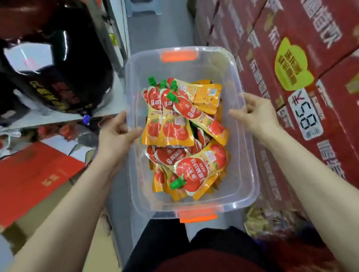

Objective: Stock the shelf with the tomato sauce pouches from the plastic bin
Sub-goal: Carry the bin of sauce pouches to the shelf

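Left hand (117,134) and right hand (253,112) grip plastic bin (244,149) rims; tomato sauce pouches (184,130) heaped inside, count unclear.

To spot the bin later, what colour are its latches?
Orange latches on the clear plastic bin, head view.
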Demonstrator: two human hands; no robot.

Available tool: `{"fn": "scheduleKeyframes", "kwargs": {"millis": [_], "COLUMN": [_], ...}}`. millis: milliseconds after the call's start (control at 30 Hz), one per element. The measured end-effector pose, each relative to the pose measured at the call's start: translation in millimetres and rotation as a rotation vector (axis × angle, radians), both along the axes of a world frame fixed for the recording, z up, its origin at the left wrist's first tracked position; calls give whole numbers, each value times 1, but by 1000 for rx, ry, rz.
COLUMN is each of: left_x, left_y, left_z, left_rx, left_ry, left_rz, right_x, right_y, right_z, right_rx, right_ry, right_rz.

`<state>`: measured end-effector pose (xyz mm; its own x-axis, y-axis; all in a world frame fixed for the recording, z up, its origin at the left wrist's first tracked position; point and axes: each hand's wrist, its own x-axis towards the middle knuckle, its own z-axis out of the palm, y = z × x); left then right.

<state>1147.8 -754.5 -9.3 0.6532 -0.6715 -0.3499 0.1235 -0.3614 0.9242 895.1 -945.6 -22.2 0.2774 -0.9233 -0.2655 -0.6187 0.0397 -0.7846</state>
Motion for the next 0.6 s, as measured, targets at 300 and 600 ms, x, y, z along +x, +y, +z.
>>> {"fn": "scheduleKeyframes", "kwargs": {"millis": [300, 600], "left_x": [115, 241], "left_y": [-251, -475], "left_z": [1, -21], "left_rx": [76, 135], "left_ry": [15, -6], "left_rz": [5, 145], "right_x": [118, 265], "right_y": [-236, -493], "right_z": [-17, -16], "right_rx": [85, 87], "right_ry": [26, 26], "right_rz": [-73, 41]}}
